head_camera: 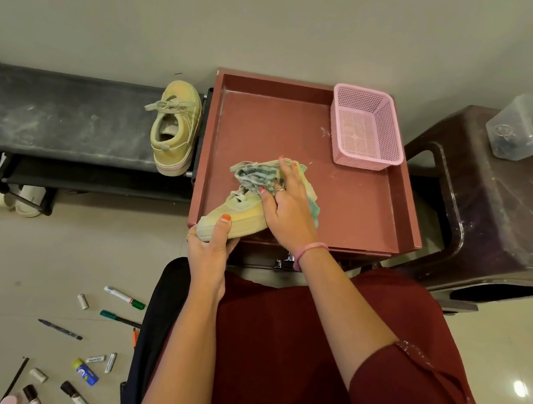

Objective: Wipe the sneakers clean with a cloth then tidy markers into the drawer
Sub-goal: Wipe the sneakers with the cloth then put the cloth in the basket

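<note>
Yellow sneaker (237, 213): lay at the maroon desk's (356, 211) front edge.
Left hand (209, 248): gripped its toe.
Right hand (286, 204): fingers straight, I pressed the cloth (254, 176) onto it.
Markers (123, 297): scattered on floor.

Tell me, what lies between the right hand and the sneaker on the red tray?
In the head view, the cloth lies between the right hand and the sneaker.
</note>
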Demonstrator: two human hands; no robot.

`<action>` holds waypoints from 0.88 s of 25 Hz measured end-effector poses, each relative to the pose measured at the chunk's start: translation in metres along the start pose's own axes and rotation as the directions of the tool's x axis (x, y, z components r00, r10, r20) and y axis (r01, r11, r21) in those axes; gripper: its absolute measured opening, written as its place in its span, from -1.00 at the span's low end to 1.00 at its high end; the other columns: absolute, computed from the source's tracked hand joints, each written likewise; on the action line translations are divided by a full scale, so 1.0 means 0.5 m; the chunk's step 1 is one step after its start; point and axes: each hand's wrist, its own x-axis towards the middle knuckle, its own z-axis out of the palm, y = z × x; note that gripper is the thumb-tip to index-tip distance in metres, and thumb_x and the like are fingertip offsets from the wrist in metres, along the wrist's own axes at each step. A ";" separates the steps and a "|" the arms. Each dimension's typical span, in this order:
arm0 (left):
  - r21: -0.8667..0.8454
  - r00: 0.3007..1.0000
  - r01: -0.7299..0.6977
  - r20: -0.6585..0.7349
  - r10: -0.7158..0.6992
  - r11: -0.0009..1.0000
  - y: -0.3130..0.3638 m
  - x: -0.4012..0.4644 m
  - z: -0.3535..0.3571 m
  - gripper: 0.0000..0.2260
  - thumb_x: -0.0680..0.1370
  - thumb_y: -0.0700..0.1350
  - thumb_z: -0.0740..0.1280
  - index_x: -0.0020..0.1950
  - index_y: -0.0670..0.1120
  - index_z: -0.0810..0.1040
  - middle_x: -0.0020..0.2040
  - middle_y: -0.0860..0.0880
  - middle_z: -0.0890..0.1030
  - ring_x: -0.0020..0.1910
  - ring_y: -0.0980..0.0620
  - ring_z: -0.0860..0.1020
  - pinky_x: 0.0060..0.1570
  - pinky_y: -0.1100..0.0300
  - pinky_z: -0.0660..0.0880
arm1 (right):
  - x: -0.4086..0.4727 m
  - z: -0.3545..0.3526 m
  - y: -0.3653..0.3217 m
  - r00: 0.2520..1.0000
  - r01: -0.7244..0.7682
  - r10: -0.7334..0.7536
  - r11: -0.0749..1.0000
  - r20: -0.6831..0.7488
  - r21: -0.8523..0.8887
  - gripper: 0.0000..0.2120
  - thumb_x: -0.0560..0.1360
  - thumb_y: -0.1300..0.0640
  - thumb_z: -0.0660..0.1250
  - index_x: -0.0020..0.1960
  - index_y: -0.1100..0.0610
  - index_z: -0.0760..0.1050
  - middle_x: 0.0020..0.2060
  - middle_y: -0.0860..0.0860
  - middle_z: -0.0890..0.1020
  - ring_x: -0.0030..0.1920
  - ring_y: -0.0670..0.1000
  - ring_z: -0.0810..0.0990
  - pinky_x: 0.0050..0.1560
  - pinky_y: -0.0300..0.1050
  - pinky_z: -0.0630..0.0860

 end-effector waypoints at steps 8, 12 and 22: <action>0.085 0.999 -0.050 -0.006 0.051 0.995 -0.005 0.004 -0.001 -0.61 0.53 -0.12 0.41 0.28 -0.09 0.35 0.15 -0.13 0.56 0.13 -0.02 0.59 0.16 0.02 0.55 | -0.112 -0.010 -0.005 0.995 0.068 -0.081 0.976 0.057 0.206 -0.60 0.55 0.21 0.22 0.39 0.17 0.39 0.42 0.00 0.31 0.51 0.01 0.08 0.49 0.02 0.08; 0.026 0.999 -0.042 -0.013 0.042 0.999 -0.005 -0.002 0.002 -0.66 0.54 -0.15 0.38 0.25 -0.09 0.35 0.14 -0.11 0.56 0.09 0.04 0.60 0.11 0.06 0.57 | -0.082 -0.043 0.020 0.930 0.328 -0.306 0.941 0.203 -0.081 -0.53 0.53 0.26 0.13 0.43 0.09 0.33 0.42 0.05 0.32 0.47 0.16 0.15 0.47 0.01 0.08; 0.033 0.999 -0.039 -0.001 0.039 0.999 0.002 -0.012 0.007 -0.64 0.53 -0.16 0.39 0.27 -0.10 0.36 0.13 -0.07 0.58 0.06 0.09 0.62 0.13 0.06 0.57 | -0.003 -0.069 0.044 0.923 0.382 -0.343 0.776 0.172 -0.501 -0.12 0.05 0.26 0.64 0.34 0.25 0.44 0.18 0.21 0.52 0.11 0.24 0.51 0.08 0.11 0.55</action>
